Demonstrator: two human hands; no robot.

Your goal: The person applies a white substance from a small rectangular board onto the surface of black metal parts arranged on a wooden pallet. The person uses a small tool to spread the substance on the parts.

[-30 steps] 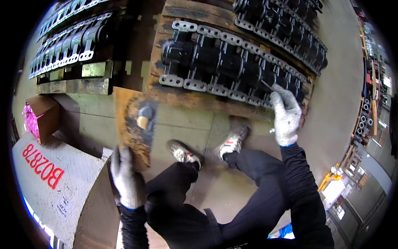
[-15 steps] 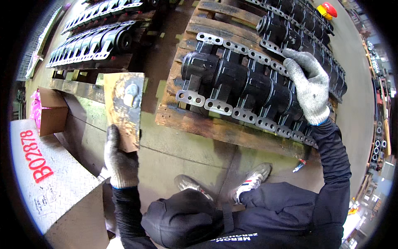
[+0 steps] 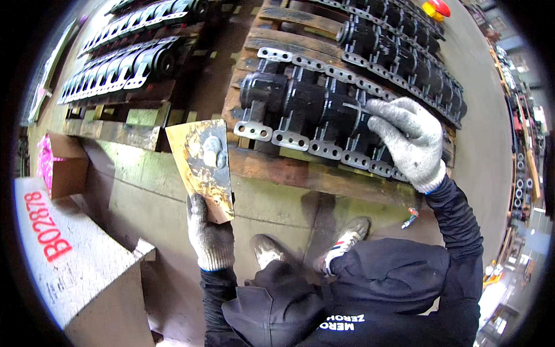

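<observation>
My left hand, in a grey-white knit glove, is closed on the lower end of a stained tan board. On the board's face sits a lump of grey paste. My right hand, gloved the same way, has its fingers drawn together over the front black roller assembly. A thin pale streak shows at those fingertips; whether it is a thin tool or a mark on the roller, I cannot tell. Rows of silver link plates with holes run along both sides of the roller assembly.
The rollers lie on a wooden pallet, with another roller row behind. More rollers rest on a left pallet. A cardboard box and a metal tread-plate box stand left. A red-and-yellow object is far right.
My left hand has brought the board to the right, nearer the pallet, and tilted it. My right hand has shifted left and nearer along the front roller assembly. The view has also shifted slightly.
</observation>
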